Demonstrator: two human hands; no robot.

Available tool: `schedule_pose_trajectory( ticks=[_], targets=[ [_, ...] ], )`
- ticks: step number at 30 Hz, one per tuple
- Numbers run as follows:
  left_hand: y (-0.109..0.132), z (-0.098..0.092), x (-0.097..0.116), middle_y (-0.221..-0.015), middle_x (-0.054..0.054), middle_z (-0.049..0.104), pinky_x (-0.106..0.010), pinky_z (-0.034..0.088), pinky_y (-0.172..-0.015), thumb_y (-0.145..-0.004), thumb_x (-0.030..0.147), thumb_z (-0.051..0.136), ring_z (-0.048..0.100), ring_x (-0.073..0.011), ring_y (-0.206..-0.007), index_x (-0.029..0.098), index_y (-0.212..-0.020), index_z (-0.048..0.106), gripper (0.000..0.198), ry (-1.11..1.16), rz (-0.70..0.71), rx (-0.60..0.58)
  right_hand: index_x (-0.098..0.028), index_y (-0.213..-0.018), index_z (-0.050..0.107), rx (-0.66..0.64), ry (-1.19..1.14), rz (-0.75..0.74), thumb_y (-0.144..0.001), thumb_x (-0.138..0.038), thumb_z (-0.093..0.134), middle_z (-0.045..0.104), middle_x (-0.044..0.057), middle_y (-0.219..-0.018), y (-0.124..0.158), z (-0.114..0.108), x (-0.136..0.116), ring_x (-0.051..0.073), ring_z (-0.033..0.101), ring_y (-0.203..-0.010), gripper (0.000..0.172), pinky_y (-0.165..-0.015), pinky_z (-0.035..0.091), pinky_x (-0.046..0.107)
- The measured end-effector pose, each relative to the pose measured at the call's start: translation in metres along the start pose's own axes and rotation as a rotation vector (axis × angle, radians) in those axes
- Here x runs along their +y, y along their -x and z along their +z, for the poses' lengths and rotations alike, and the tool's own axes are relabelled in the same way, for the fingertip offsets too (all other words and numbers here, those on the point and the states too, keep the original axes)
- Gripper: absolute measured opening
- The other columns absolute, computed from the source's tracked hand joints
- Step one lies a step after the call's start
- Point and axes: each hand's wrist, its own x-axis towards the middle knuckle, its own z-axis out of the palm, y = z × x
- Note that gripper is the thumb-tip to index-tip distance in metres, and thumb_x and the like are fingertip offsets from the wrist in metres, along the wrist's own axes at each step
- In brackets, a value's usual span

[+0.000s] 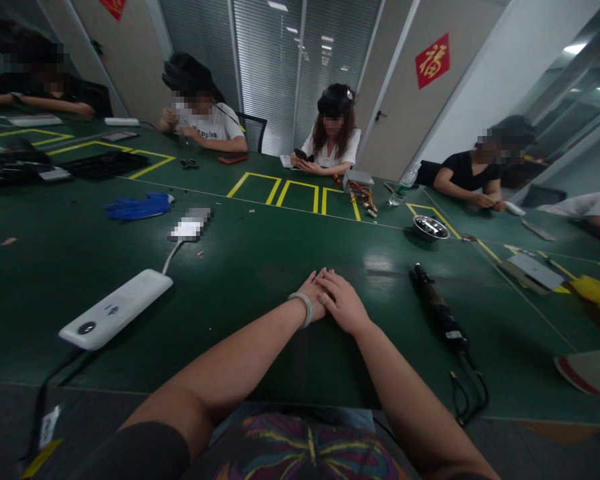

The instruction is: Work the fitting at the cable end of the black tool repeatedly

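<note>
Both hands rest together on the green table (260, 267) in front of me. My left hand (312, 292) lies partly under the other one, so some of its fingers are hidden; a pale bangle (307, 310) circles its wrist. Across it lies my right hand (345, 305), fingers stretched out and touching the left. Neither hand shows an object in it. To the left is a white power bank (117, 310) with a cable running to a phone-like device (190, 225). A black umbrella-like rod (440, 310) with a strap lies to the right.
A blue glove (139, 207), a metal bowl (431, 228), a water bottle (404, 185) and a box with coloured wires (359, 179) lie farther off. Yellow tape (299, 183) marks the table. A cup-like object (593, 371) sits at right. Several people sit around the far side.
</note>
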Motion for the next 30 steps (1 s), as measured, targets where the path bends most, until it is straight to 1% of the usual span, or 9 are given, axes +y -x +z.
schedule_pose_trajectory(
  ticks=[3, 5, 7, 10, 13, 16, 23, 26, 30],
  targets=[
    [0.006, -0.013, -0.004, -0.157, -0.007, 0.014, -0.048, 0.012, -0.116, -0.092, 0.056, 0.031, 0.006, -0.0273, -0.144, 0.020, -0.148, 0.022, 0.067, 0.076, 0.024, -0.012, -0.017, -0.133, 0.050, 0.279, 0.226, 0.318, -0.090, -0.042, 0.047, 0.038, 0.015, -0.146, 0.015, -0.024, 0.038, 0.028, 0.031, -0.135, 0.050, -0.108, 0.029, 0.050],
    [0.008, -0.019, -0.005, -0.157, -0.006, 0.013, -0.048, 0.012, -0.116, -0.092, 0.061, 0.026, 0.005, -0.0270, -0.144, 0.020, -0.148, 0.022, 0.069, 0.097, 0.024, -0.031, -0.012, -0.134, 0.047, 0.466, 0.404, 0.623, -0.087, -0.045, 0.050, 0.032, 0.020, -0.147, 0.037, -0.047, 0.071, 0.033, 0.025, -0.137, 0.058, -0.108, 0.024, 0.054],
    [0.009, -0.022, -0.005, -0.157, -0.005, 0.012, -0.048, 0.012, -0.116, -0.092, 0.061, 0.024, 0.006, -0.0266, -0.144, 0.021, -0.149, 0.022, 0.069, 0.103, 0.026, -0.051, -0.009, -0.135, 0.045, 0.559, 0.552, 0.952, -0.082, -0.051, 0.054, 0.028, 0.024, -0.148, 0.065, -0.070, 0.102, 0.039, 0.018, -0.138, 0.068, -0.107, 0.017, 0.060],
    [0.009, -0.024, -0.004, -0.157, -0.005, 0.012, -0.049, 0.013, -0.116, -0.092, 0.061, 0.025, 0.006, -0.0269, -0.144, 0.021, -0.149, 0.021, 0.069, 0.110, 0.023, -0.063, -0.011, -0.132, 0.049, 0.494, 0.620, 1.299, -0.073, -0.064, 0.056, 0.034, 0.027, -0.143, 0.107, -0.097, 0.135, 0.043, 0.022, -0.135, 0.080, -0.104, 0.018, 0.064],
    [0.009, -0.023, -0.005, -0.157, -0.006, 0.012, -0.049, 0.012, -0.116, -0.092, 0.060, 0.025, 0.006, -0.0270, -0.144, 0.021, -0.148, 0.022, 0.069, 0.116, 0.025, -0.056, -0.013, -0.123, 0.058, 0.300, 0.484, 1.429, -0.065, -0.075, 0.055, 0.053, 0.026, -0.125, 0.129, -0.110, 0.149, 0.045, 0.045, -0.118, 0.084, -0.091, 0.035, 0.061],
    [0.009, -0.022, -0.005, -0.157, -0.005, 0.012, -0.048, 0.011, -0.116, -0.092, 0.061, 0.025, 0.005, -0.0268, -0.145, 0.022, -0.149, 0.022, 0.069, 0.122, 0.032, -0.064, -0.018, -0.118, 0.063, 0.224, 0.426, 1.437, -0.066, -0.074, 0.054, 0.060, 0.022, -0.112, 0.131, -0.112, 0.150, 0.044, 0.055, -0.103, 0.077, -0.077, 0.045, 0.057],
    [0.007, -0.027, 0.000, -0.157, -0.007, 0.015, -0.049, 0.010, -0.116, -0.093, 0.058, 0.028, 0.007, -0.0280, -0.144, 0.019, -0.148, 0.022, 0.068, 0.160, 0.004, -0.034, -0.022, -0.112, 0.066, 0.230, 0.503, 1.306, -0.071, -0.072, 0.053, 0.063, 0.016, -0.108, 0.122, -0.108, 0.137, 0.035, 0.061, -0.094, 0.066, -0.074, 0.048, 0.046],
    [0.009, -0.035, 0.002, -0.155, -0.006, 0.021, -0.049, 0.010, -0.117, -0.094, 0.054, 0.030, 0.007, -0.0268, -0.144, 0.019, -0.147, 0.026, 0.063, 0.152, 0.046, 0.096, -0.023, -0.110, 0.067, 0.210, 0.527, 1.105, -0.074, -0.068, 0.053, 0.063, 0.013, -0.111, 0.108, -0.097, 0.119, 0.031, 0.060, -0.094, 0.060, -0.074, 0.047, 0.041],
    [0.013, -0.050, 0.006, -0.152, -0.005, 0.030, -0.049, 0.007, -0.117, -0.097, 0.044, 0.033, 0.010, -0.0238, -0.144, 0.020, -0.143, 0.034, 0.052, 0.113, 0.121, 0.345, -0.021, -0.109, 0.065, 0.176, 0.516, 0.653, -0.080, -0.059, 0.054, 0.064, 0.011, -0.106, 0.073, -0.066, 0.076, 0.026, 0.059, -0.094, 0.049, -0.081, 0.043, 0.037]
  ],
)
